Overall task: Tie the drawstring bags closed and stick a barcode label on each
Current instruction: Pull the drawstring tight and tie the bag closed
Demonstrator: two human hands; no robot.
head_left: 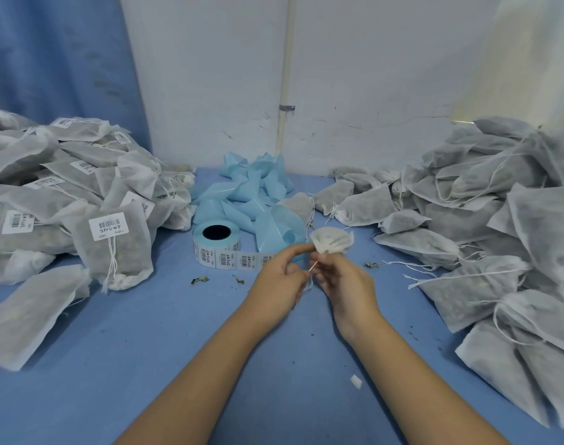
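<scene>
Held bag (332,241): raised above the table's middle, just right of the label roll. Only the gathered, ruffled mouth is seen, above the fingertips; the body is hidden behind the hands.
Left hand (280,279): fingers curled, thumb and forefinger pinched at the neck of the held bag, just under the ruffle.
Right hand (342,282): fingers curled, the drawstring (312,268) pinched between them; a short taut length is seen between the two hands.
Label roll (217,248): laid flat on the table, dark core facing up; a strip of barcode labels (242,260) is run out rightward to the left hand.
Backing liner (255,191): pale blue, heaped loosely behind the roll, against the wall.
Labelled bags (65,194): piled at the left; white barcode stickers are seen on many, strings drawn.
Unlabelled bags (483,203): piled at the right, loose strings trailing onto the cloth.
Table (145,348): covered in blue cloth; dried leaf crumbs (199,279) are scattered near the roll, and a white scrap (356,381) lies beside the right forearm.
Backdrop: white wall with an upright pipe (285,75); blue curtain (49,59) at the left.
</scene>
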